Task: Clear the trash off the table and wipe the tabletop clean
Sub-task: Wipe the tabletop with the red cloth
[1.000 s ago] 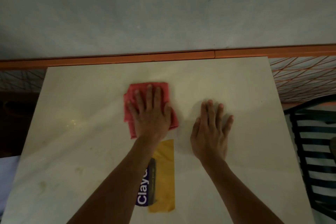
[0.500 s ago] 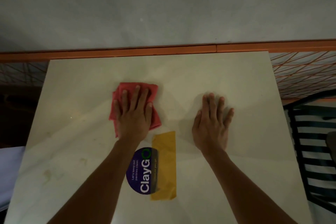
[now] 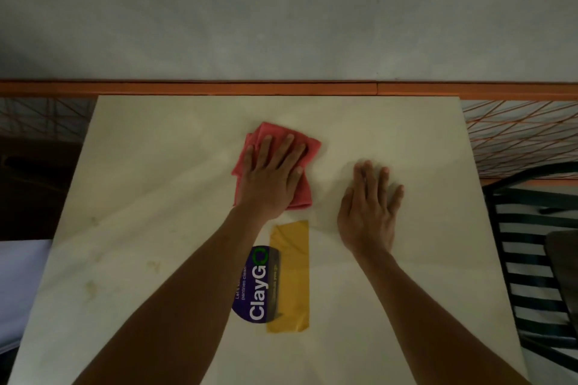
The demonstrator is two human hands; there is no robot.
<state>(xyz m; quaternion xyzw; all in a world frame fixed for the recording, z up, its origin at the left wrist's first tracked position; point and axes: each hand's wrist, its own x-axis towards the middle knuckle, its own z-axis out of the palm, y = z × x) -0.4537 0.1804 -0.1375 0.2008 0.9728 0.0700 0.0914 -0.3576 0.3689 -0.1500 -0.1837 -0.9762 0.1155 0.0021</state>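
Nearest to the person, a yellow strip of tape (image 3: 290, 275) is lying flat on the pale table (image 3: 406, 306), and a round purple sticker (image 3: 255, 286) is sitting partly under its left edge; the left forearm is covering part of the sticker. Both seem to be stuck down, so they are probably not trash to pick up. I am seeing no loose trash on the tabletop, only some faint yellowish stains (image 3: 91, 286) toward the left side.

A little farther, the right hand (image 3: 369, 212) is resting flat on the bare tabletop, fingers stretched and slightly spread, holding nothing. It looks like it is only steadying the body.

Farther again, the left hand (image 3: 271, 178) is pressing down on a folded red cloth (image 3: 305, 194), palm flat, fingers straight and close together; it is pushing the cloth, not gripping it. The cloth is lying near the middle of the table, toward the far edge.

The cloth looks soft, light and limp, and its folded layers are showing at the far left corner. In my judgement it will bunch or unfold if it is dragged by one corner, so a flat palm over the middle is the good hold. The table top looks smooth, so the cloth should slide easily.

Beyond the table, an orange ledge (image 3: 469, 91) is running along a grey wall.
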